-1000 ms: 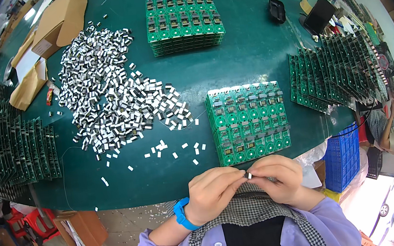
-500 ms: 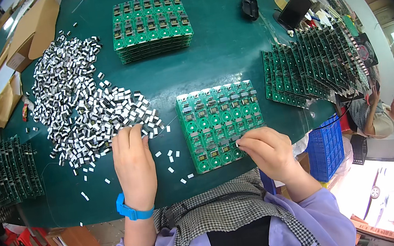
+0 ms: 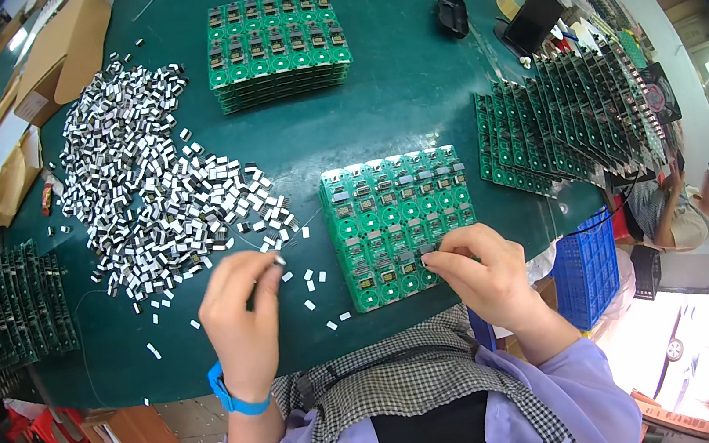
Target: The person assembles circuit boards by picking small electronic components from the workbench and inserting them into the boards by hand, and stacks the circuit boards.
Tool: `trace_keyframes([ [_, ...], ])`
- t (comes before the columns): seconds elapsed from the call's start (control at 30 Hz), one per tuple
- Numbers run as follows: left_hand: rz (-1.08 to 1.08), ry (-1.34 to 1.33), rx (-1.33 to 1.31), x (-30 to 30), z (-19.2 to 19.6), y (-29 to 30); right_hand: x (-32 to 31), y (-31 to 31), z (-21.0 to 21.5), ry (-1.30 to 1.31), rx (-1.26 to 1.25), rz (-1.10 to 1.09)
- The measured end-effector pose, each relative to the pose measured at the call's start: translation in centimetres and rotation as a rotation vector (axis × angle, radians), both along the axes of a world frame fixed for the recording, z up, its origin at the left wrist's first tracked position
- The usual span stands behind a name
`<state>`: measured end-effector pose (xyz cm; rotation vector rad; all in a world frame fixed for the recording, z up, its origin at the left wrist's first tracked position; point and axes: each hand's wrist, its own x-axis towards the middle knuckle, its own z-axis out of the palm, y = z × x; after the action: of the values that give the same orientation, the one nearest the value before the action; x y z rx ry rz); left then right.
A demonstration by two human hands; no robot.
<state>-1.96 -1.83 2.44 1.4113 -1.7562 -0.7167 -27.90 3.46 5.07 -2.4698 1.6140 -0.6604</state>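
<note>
A panel of green circuit boards [image 3: 398,216] lies in front of me on top of a short stack of similar panels. Rows of small parts and round outlines cover it. At its lower row, my right hand [image 3: 490,280] has thumb and fingers pinched against the board; what sits between the tips is too small to make out. To the left, my left hand [image 3: 243,319] is raised over the table and pinches a small white-faced electronic component [image 3: 279,260]. Just beyond that hand spreads a big heap of similar white-and-black components [image 3: 138,186].
Another stack of green panels [image 3: 278,54] stands at the back. Panels lean in rows on the right [image 3: 563,116] and left [image 3: 11,303]. Loose components lie between heap and board. A black tray [image 3: 451,15], cardboard box [image 3: 64,58] and blue crate [image 3: 586,273] are around; a person sits far right.
My left hand has come back from the heap's near edge, turned inward, and now shows a component in its fingertips. The right hand stays at almost the same spot on the board.
</note>
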Motion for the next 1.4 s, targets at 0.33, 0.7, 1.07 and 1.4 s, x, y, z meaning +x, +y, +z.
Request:
trace_keyframes([
  [0.33,-0.296,0.568,0.189,-3.3,-0.7,4.8,3.9,1.6,-1.3,-0.698,0.307,0.090],
  [0.7,-0.423,0.510,-0.040,-3.3,-0.8,4.9,4.3,3.0,-1.9,-1.176,0.567,0.008],
  [1.07,-0.449,0.642,0.053,-3.3,-1.8,5.9,4.2,2.9,-2.2,-0.846,0.239,0.092],
  [1.4,-0.455,0.447,-0.058,-3.5,-0.6,5.3,3.8,2.9,-2.5,-0.848,0.185,0.123],
])
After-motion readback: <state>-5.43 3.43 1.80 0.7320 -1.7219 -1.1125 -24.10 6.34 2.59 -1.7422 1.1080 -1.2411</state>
